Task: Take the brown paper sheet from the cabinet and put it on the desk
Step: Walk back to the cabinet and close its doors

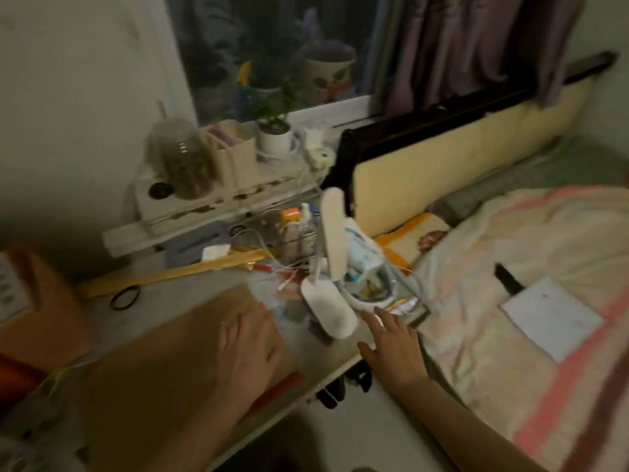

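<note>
Item one: a flat, matte brown paper sheet [163, 362], smooth and rectangular, lying on the pale worktop [326, 356]. We find our left hand [250, 338] resting palm-down on its far corner, fingers spread and flat; the grip is released, pressing rather than grasping anything.

Item two: our right hand [391, 345], to the right of the left, fingers splayed and released, holding nothing. It hovers at the worktop's right edge; whether it touches the surface we cannot tell.

Between the two hands: a white plastic desk lamp [328, 301] with a rounded oblong base and a long, flat tilted head. Just beyond the right fingertips sits a jumble of small packets and white cables, too blurred to list singly.

Beyond the left hand: a black elastic hair loop [125, 298] and a long yellowish strip [177, 274], both lying on the worktop. Left of the sheet stands an orange-brown cardboard box [41, 311].

Right of the right hand: a bed [510, 335] under a soft, rumpled cream blanket with pink stripes, bearing a white rectangular sheet [551, 318].
</note>
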Demonstrator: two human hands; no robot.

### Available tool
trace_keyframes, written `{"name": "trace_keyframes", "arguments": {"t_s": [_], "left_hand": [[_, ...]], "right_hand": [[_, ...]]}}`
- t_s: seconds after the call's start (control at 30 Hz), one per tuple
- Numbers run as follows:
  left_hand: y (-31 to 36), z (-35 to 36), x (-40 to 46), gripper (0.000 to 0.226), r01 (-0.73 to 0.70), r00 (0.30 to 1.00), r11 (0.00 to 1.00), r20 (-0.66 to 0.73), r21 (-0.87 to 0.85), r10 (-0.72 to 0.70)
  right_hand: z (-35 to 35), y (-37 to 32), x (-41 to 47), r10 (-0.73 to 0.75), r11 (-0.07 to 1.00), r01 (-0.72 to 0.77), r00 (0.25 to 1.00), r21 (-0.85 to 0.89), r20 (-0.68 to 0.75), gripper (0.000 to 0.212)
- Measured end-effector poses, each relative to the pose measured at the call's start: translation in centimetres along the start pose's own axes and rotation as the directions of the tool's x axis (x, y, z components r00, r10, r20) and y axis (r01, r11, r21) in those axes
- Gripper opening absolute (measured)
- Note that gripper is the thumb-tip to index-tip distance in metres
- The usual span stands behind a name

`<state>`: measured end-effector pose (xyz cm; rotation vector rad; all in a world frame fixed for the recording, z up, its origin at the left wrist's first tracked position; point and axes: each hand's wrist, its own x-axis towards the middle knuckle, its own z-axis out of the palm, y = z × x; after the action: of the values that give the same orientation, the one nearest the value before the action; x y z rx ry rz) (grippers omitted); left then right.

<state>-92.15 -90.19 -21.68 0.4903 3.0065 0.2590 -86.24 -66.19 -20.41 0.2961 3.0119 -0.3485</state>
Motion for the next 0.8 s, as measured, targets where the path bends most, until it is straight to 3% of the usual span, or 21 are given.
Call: {"name": "trace_keyframes", "arguments": {"t_s": [0.13,0.3,0.47,0.63,0.8], "left_hand": [[8.9,-0.5,1.9,0.06,-0.26,0.965,0.963,-0.057,-0.076,0.256],[22.0,-0.9,1.8,0.055,-0.522,0.85,0.852,-0.099,-0.025,0.518],[37.5,0.2,-2.5,0.059,-0.663,0.749,0.744,-0.07,-0.087,0.659],[53.6,2.7,-10.3,0.06,-0.826,0.561,0.549,-0.085,-0.128,0.824],[66.8,4.6,-19.2,0.06,-0.947,0.291,0.277,-0.065,-0.163,0.955]], "right_hand": [[-2.7,6.4,-4.3,0.206,0.978,-0.202,0.97,0.049,-0.126,0.055],[-5.8,16.5,-11.8,0.418,0.908,-0.401,0.882,0.121,-0.217,0.055],[-9.2,26.3,-22.8,0.567,0.822,-0.55,0.766,0.15,-0.301,0.056],[-12.2,35.9,-35.5,0.727,0.651,-0.745,0.56,0.143,-0.398,0.053],[-14.0,42.6,-48.2,0.87,0.396,-0.895,0.294,0.205,-0.395,0.053]]}}
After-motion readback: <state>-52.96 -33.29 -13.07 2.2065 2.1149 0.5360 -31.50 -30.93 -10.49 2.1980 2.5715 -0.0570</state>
